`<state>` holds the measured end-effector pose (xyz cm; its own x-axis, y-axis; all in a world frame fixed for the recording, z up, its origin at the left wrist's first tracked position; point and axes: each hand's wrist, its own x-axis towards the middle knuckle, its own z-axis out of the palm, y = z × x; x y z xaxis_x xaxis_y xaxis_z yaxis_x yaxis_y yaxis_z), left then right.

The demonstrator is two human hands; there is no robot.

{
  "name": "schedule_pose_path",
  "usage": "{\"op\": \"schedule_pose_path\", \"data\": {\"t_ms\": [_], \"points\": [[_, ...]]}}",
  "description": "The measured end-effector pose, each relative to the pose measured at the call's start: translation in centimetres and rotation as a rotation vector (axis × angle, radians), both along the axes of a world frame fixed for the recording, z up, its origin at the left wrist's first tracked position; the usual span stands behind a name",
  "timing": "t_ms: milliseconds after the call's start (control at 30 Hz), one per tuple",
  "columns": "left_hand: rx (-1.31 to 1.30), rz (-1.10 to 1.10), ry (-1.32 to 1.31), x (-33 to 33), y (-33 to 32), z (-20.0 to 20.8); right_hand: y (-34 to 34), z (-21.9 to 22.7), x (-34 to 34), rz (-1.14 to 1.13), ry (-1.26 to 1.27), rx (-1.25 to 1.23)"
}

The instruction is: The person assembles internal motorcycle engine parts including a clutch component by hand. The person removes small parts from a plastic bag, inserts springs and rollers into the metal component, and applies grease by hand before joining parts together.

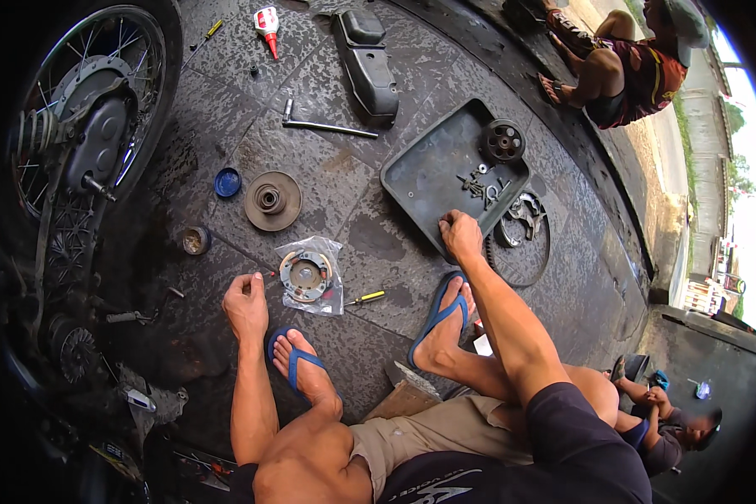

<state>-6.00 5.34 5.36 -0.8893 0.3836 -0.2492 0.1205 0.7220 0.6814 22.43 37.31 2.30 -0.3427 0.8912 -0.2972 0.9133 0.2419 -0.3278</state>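
My left hand [246, 307] is closed in the air over the floor, left of a round clutch part [307, 275] lying on a clear plastic bag [331, 304]. Whatever its fingers pinch, if anything, is hidden. My right hand [462, 236] is closed too, at the near rim of a grey tray [424, 164]; its fingertips show nothing I can name. Inside the tray are a round dark drum [502, 141] and several loose bolts [485, 190]. Beyond my left hand lie a brown pulley disc [273, 201], a small open tin [196, 241] and a blue lid [227, 182].
A wheel [147, 101] and motorcycle parts stand at left. A yellow screwdriver [366, 297] lies near my feet. Farther off are a socket wrench [328, 128], a black cover [368, 71] and a white bottle [266, 27]. A belt [539, 273] lies right of the tray. Two people sit at right.
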Motion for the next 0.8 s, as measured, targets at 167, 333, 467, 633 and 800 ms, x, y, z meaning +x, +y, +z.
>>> {"op": "schedule_pose_path", "data": {"t_ms": [167, 333, 467, 633, 800], "points": [[0.004, -0.012, -0.011, 0.5, 0.7, 0.1, 1.3, -0.4, 0.3, 0.051, -0.052, -0.034], [0.012, 0.005, -0.057, 1.1, 0.9, 0.1, 2.7, -1.5, 0.5, 0.102, -0.063, -0.064], [0.164, -0.014, -0.203, 2.0, 0.8, 0.3, 1.9, 0.7, -4.2, 0.048, 0.383, -0.250], [0.469, -0.010, -0.820, 5.2, 4.0, 1.6, -5.0, 6.6, -11.6, 0.048, 0.615, -1.031], [0.714, 0.055, -0.954, 7.2, 2.7, 0.1, -12.5, 3.5, -12.7, -0.070, 0.721, -1.385]]}}
